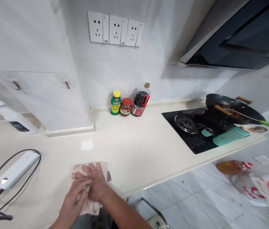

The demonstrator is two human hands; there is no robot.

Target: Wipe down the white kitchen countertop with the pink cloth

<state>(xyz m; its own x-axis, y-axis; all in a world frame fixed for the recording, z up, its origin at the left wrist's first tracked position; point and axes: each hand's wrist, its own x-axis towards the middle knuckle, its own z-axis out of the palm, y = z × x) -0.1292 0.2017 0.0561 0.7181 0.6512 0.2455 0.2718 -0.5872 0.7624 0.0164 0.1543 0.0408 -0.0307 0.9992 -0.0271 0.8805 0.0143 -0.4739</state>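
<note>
A pale pink cloth (92,208) lies on the cream countertop (134,146), part of it hanging over the front edge. My right hand (97,184) presses flat on the cloth, its fingers stretched out and somewhat apart. Against the side of it, my left hand (73,197) rests with fingers extended, their tips overlapping the right hand. A small dark patch shows at the cloth's right edge. Some of the cloth under both hands is hidden.
A white power strip (17,171) with a black cable and a white spray bottle (17,117) are at left. Against the wall stand a green bottle (115,105), a red-lidded jar (126,108) and a dark sauce bottle (141,101). A wok (251,111) sits on the black stove (179,127).
</note>
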